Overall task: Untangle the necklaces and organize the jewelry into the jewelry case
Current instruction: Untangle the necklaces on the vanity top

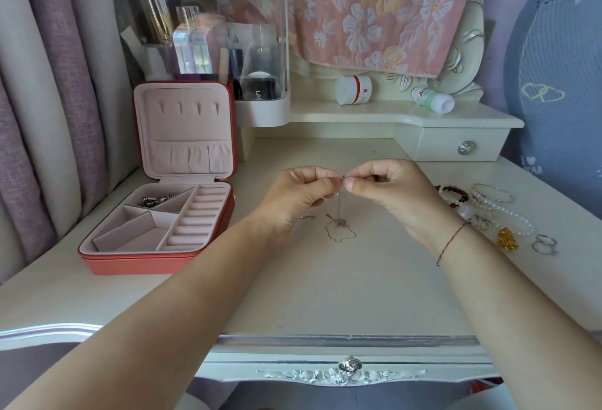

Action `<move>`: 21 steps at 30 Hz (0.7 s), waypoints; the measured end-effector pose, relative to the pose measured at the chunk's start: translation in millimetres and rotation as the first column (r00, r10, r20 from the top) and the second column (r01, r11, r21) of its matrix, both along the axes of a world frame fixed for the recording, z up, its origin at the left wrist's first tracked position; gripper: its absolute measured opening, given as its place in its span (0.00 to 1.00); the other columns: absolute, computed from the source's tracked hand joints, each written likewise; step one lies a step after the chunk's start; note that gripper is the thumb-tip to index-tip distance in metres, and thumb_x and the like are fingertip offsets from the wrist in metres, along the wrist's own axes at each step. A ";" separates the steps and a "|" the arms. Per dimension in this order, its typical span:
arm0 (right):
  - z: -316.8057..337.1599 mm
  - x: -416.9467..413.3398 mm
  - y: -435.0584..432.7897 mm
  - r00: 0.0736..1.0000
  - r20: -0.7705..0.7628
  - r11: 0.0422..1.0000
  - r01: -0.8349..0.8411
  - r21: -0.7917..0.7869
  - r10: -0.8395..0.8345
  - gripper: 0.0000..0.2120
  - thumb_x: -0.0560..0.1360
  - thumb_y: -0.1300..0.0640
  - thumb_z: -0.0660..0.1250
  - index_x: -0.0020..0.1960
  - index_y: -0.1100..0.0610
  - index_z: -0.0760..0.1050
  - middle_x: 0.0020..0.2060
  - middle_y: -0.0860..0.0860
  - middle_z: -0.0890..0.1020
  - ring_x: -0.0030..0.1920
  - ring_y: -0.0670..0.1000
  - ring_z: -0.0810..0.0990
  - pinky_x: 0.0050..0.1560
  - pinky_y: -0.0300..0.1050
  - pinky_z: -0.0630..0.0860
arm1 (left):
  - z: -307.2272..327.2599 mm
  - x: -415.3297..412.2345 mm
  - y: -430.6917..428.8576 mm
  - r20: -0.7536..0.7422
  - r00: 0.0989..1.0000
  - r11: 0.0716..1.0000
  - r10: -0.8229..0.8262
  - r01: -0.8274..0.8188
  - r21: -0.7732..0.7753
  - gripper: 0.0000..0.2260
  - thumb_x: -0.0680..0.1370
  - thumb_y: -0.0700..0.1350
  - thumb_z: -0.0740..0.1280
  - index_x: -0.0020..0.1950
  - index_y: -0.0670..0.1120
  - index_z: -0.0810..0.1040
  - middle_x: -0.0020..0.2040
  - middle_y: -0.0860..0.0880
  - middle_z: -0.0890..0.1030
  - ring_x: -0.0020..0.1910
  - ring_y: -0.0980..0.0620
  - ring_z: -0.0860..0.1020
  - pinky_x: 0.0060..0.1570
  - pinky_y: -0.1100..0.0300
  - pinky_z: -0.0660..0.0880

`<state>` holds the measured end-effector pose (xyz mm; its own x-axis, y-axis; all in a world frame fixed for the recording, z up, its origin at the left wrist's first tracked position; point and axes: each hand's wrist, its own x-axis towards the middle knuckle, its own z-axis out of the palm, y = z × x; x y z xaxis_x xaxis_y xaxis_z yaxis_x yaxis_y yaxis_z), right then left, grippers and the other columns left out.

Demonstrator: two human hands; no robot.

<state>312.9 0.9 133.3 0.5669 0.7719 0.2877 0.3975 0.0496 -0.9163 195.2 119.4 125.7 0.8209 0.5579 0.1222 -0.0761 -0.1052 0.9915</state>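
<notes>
Fingers (324, 181) of left hand (301, 196) curled, thumb and forefinger tips pinching the top of a thin chain (340, 222). Right hand (389, 186) also curled, pinching the same chain just beside the left pinch. Pinches meet at frame centre, raised off the table (325, 279).

Left of frame: case (97, 251) open on the table, lid upright, well apart from the chain. Silver bits (156, 200) lie in its upper-left compartment.

Centre: chain hangs down from the pinch. Its lower part lies in a loose tangled loop on the table just below the hands. Small metal piece (308, 216) beside the left hand, too small to identify.

Right of frame: red thread (451, 242) on the right wrist. Beyond it on the table lie bead bracelets (452, 194), bangle (492, 193), pearl strand (514, 217), gold piece (507, 238) and rings (544, 243).
</notes>
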 end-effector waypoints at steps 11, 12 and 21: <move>1.4 -6.9 2.1 0.997 0.082 0.994 0.018 -0.112 -0.009 0.08 0.73 0.60 0.69 0.35 0.53 0.79 0.26 0.41 0.70 0.31 0.43 0.66 0.32 0.34 0.63 | -4.2 5.0 0.4 -0.002 0.999 0.999 -0.041 0.041 0.029 0.05 0.68 0.48 0.65 0.37 0.47 0.77 0.33 0.54 0.77 0.36 0.58 0.75 0.44 0.64 0.71; 1.4 -6.2 2.0 0.997 0.078 0.993 0.025 -0.115 -0.016 0.09 0.73 0.60 0.69 0.35 0.53 0.78 0.25 0.41 0.70 0.30 0.43 0.66 0.31 0.33 0.63 | -4.9 5.5 1.0 0.003 0.999 0.999 -0.040 0.040 0.017 0.06 0.68 0.48 0.64 0.37 0.46 0.77 0.33 0.54 0.77 0.36 0.58 0.75 0.44 0.64 0.71; 3.4 -1.5 0.1 0.998 -0.038 0.996 0.042 -0.073 -0.045 0.09 0.73 0.64 0.67 0.36 0.54 0.74 0.26 0.45 0.68 0.28 0.44 0.63 0.32 0.37 0.61 | -3.1 5.0 3.3 0.072 0.996 0.985 -0.053 0.064 -0.161 0.11 0.74 0.45 0.63 0.32 0.48 0.75 0.36 0.50 0.78 0.37 0.53 0.75 0.43 0.60 0.72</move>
<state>311.4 0.9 136.7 0.6103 0.7641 0.2089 0.3612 -0.0338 -0.9319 200.2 122.7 122.6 0.8457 0.5262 0.0892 -0.1440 0.0640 0.9875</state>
